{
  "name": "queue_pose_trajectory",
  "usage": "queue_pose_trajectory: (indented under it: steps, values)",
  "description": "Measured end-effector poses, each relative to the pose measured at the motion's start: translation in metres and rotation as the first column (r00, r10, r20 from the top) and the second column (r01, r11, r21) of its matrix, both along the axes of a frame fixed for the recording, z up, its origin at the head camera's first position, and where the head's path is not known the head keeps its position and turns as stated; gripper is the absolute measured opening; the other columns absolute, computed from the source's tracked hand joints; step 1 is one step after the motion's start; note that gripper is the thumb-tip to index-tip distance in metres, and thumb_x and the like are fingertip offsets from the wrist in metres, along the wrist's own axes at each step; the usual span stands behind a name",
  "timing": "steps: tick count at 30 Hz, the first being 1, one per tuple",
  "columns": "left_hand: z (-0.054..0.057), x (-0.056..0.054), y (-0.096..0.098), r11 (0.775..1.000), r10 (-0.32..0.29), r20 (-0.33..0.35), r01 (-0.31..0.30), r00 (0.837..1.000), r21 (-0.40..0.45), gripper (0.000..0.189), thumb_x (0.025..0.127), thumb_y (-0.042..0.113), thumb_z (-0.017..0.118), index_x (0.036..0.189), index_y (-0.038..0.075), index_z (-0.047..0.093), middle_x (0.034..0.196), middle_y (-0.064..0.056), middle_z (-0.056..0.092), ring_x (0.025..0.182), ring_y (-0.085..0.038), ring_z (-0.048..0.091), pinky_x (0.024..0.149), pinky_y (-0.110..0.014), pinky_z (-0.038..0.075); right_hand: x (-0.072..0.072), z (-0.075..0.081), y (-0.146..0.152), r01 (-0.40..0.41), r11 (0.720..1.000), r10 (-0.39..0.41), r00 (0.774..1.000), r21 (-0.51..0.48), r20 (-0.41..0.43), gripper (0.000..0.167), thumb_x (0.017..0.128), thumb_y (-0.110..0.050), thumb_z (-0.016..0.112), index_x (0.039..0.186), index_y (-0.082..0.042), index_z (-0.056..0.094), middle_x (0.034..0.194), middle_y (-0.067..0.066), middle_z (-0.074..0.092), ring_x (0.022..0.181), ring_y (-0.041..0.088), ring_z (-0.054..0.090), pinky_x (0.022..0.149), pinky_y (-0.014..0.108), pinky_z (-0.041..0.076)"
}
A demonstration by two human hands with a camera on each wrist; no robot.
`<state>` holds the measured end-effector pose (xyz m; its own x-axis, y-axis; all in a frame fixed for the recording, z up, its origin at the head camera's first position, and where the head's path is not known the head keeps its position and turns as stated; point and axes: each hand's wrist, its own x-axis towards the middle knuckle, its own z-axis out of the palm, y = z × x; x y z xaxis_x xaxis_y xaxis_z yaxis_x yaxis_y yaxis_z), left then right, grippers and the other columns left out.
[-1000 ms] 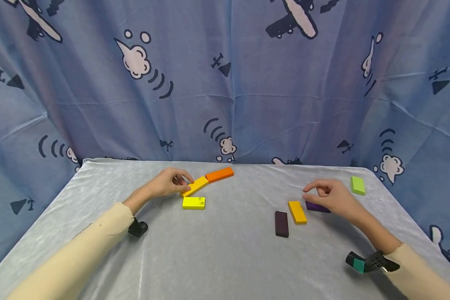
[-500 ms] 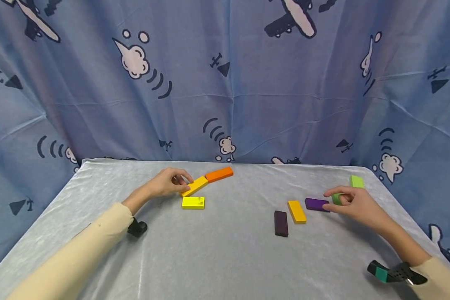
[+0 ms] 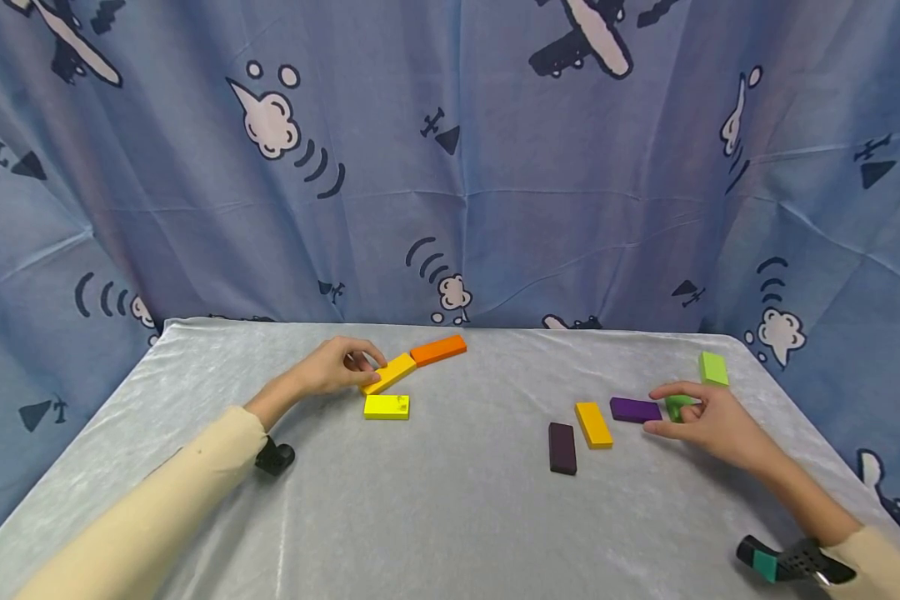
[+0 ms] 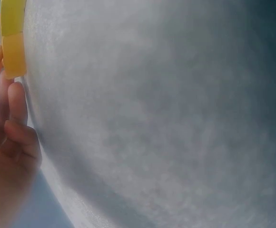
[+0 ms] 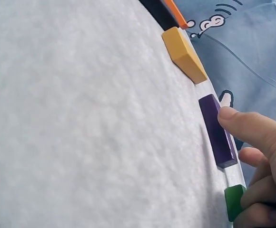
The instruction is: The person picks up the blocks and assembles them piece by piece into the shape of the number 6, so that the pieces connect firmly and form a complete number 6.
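Observation:
In the head view my left hand [image 3: 337, 367] holds the near end of an amber-yellow domino-shaped block [image 3: 393, 372] between thumb and index finger. The far end of that block meets an orange block [image 3: 438, 350]. A bright yellow block [image 3: 387, 407] lies just in front. On the right, my right hand [image 3: 720, 423] is low over the table, thumb and index finger apart at either side of the right end of a purple block [image 3: 633, 410]. A green block [image 5: 234, 202] is partly hidden behind its curled other fingers.
A second amber block [image 3: 594, 425] and a dark maroon block [image 3: 562, 448] lie left of the purple one. A lime-green block [image 3: 713, 368] sits beyond my right hand. Behind the grey cloth-covered table [image 3: 450, 517] hangs a blue patterned curtain [image 3: 450, 167].
My right hand has moved right, uncovering the purple block, then dipped slightly around that block's right end. My left hand and its block have stayed in place.

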<state>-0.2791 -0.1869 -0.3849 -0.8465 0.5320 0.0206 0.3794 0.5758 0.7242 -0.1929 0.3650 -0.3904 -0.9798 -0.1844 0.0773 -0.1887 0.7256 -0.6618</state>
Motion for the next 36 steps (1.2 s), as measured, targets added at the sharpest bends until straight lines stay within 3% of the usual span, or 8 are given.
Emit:
queue_pose_trajectory:
  steps: [8, 14, 36]
  values:
    - [-0.001, -0.001, 0.0, 1.0, 0.002, 0.007, -0.002, 1.0, 0.0, 0.021, 0.093, 0.006, 0.076, 0.114, 0.005, 0.074, 0.088, -0.003, 0.07, 0.079, -0.02, 0.063, 0.068, -0.035, 0.051, -0.001, -0.004, -0.008, 0.07, 0.997, -0.071, 0.996, 0.024, 0.058, 0.059, 0.083, -0.033, 0.086, 0.124, 0.004, 0.066, 0.058, -0.003, 0.037, 0.049, 0.011, 0.032, 0.046, 0.027, 0.027]
    - [-0.001, -0.001, 0.0, 1.0, 0.0, 0.016, 0.0, 1.0, 0.006, 0.021, 0.093, 0.005, 0.075, 0.114, 0.004, 0.074, 0.089, -0.004, 0.07, 0.08, -0.021, 0.064, 0.069, -0.035, 0.052, -0.001, -0.005, -0.012, 0.112, 0.991, -0.115, 0.992, 0.07, 0.044, 0.057, 0.084, -0.036, 0.085, 0.122, 0.004, 0.068, 0.058, -0.002, 0.037, 0.05, 0.013, 0.034, 0.046, 0.028, 0.027]
    - [-0.002, -0.003, -0.002, 1.0, 0.002, 0.014, -0.002, 1.0, 0.009, 0.02, 0.093, 0.006, 0.075, 0.113, 0.006, 0.075, 0.089, -0.003, 0.069, 0.081, -0.02, 0.063, 0.073, -0.035, 0.053, -0.004, -0.002, -0.015, 0.112, 0.992, -0.112, 0.994, 0.06, -0.011, 0.051, 0.083, -0.035, 0.087, 0.115, 0.001, 0.071, 0.057, 0.0, 0.038, 0.048, 0.014, 0.033, 0.044, 0.028, 0.025]
